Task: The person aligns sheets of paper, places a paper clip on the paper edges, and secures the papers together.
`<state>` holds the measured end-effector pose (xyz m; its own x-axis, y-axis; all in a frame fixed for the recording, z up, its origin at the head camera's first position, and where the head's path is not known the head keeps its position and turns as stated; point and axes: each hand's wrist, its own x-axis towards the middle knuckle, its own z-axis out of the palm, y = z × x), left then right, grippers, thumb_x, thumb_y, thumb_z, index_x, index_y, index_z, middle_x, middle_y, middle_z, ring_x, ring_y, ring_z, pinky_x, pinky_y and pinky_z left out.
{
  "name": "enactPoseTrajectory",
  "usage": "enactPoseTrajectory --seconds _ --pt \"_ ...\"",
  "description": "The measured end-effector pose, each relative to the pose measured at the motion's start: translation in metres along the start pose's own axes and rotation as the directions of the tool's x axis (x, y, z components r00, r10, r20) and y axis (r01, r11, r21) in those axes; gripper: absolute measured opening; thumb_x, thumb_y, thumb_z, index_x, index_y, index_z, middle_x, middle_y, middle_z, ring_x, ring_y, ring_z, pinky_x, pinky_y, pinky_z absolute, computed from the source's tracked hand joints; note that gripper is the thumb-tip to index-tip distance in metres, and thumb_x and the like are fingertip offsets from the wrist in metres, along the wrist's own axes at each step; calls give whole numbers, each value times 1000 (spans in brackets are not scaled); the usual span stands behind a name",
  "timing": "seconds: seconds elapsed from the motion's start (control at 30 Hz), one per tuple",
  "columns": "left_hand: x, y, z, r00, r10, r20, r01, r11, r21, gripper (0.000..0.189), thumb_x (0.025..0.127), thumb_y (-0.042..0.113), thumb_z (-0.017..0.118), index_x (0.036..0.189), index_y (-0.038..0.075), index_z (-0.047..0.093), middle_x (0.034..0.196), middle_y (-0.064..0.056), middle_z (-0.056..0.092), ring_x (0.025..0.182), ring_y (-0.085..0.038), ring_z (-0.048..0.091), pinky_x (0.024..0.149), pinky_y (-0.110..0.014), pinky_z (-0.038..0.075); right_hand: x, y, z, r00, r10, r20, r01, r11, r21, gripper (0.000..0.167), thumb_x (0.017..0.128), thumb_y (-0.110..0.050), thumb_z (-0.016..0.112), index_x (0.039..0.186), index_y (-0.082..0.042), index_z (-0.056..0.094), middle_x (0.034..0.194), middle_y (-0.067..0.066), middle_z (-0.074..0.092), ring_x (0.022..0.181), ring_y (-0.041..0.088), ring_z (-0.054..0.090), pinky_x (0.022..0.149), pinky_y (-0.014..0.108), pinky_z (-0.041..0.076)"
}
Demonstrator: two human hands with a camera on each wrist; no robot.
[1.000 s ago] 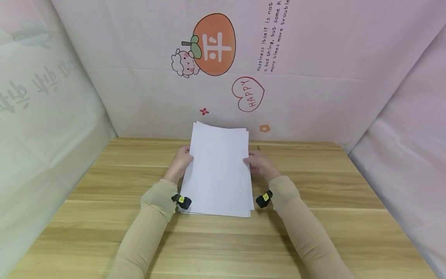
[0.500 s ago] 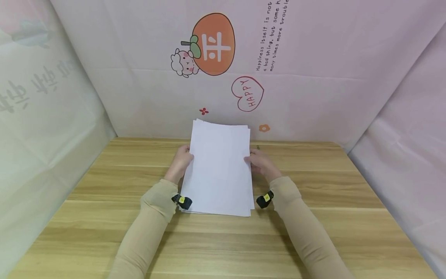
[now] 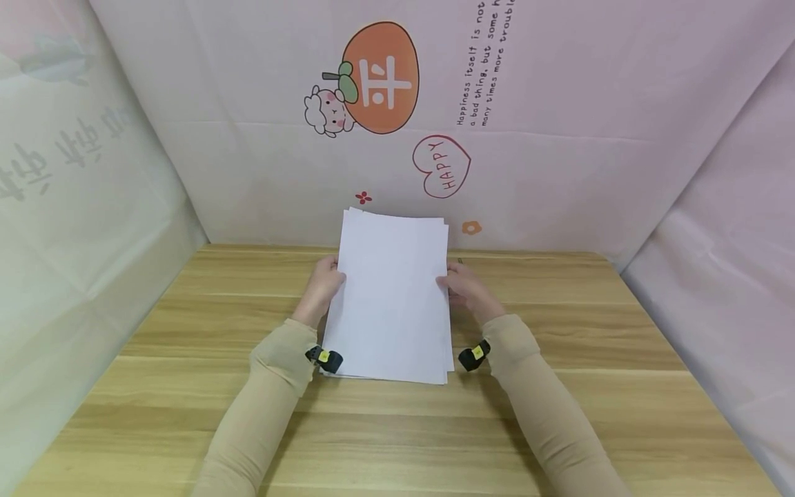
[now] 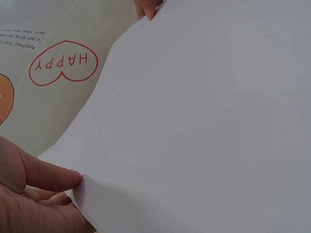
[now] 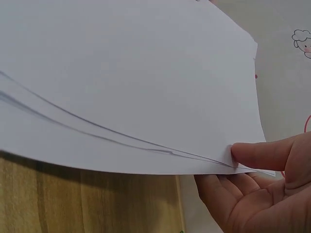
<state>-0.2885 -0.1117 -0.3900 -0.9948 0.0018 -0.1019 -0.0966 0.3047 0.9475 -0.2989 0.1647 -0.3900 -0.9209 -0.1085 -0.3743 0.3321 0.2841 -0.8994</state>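
A few loosely stacked sheets of white paper (image 3: pixel 393 297) are held between both hands, their edges slightly out of line. My left hand (image 3: pixel 321 283) pinches the left edge, thumb on top and fingers underneath. On the opposite edge my right hand (image 3: pixel 466 284) grips the sheets the same way. The right wrist view shows the paper (image 5: pixel 136 73) bowing, with gaps between layered edges and the right thumb (image 5: pixel 262 154) pressing on top. In the left wrist view the left thumb (image 4: pixel 58 177) presses the paper (image 4: pixel 194 107) near its corner. The far end of the stack is tilted up.
A wood-grain table (image 3: pixel 385 442) lies beneath the paper. Behind it hangs a pale cloth backdrop (image 3: pixel 559 186) with cartoon prints and lettering, and more cloth (image 3: pixel 93 207) lines the sides. Small black cameras (image 3: pixel 326 359) sit on both wrists.
The far end of the paper has risen a little higher against the backdrop. Both hands have shifted very slightly upward and keep their grip.
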Motion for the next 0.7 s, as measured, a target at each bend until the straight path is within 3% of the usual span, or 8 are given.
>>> enactPoseTrajectory --seconds 0.27,0.53,0.7 --pt "0 2 0 1000 7 -7 -7 1000 -17 47 91 -3 36 137 -8 38 146 -23 36 137 -34 31 113 -47 26 -2 -1 -2 1000 -6 -10 6 1000 -9 54 99 -12 46 148 -6 25 144 22 38 125 37 45 103 47 40" --pt "-2 5 0 1000 2 -3 -2 999 -35 47 89 -4 36 136 -8 38 144 -23 38 135 -34 34 112 -47 28 -6 -3 -2 1000 -30 -1 30 1000 -5 53 99 -11 44 148 -5 25 140 22 41 118 34 49 101 45 42" --pt "-3 7 0 1000 4 -6 -4 998 -55 45 89 -4 38 134 -7 40 144 -23 38 134 -35 35 111 -48 29 -9 -5 -2 999 -51 -8 52 999 11 53 99 -10 44 148 -3 25 143 23 39 124 37 47 103 47 40"
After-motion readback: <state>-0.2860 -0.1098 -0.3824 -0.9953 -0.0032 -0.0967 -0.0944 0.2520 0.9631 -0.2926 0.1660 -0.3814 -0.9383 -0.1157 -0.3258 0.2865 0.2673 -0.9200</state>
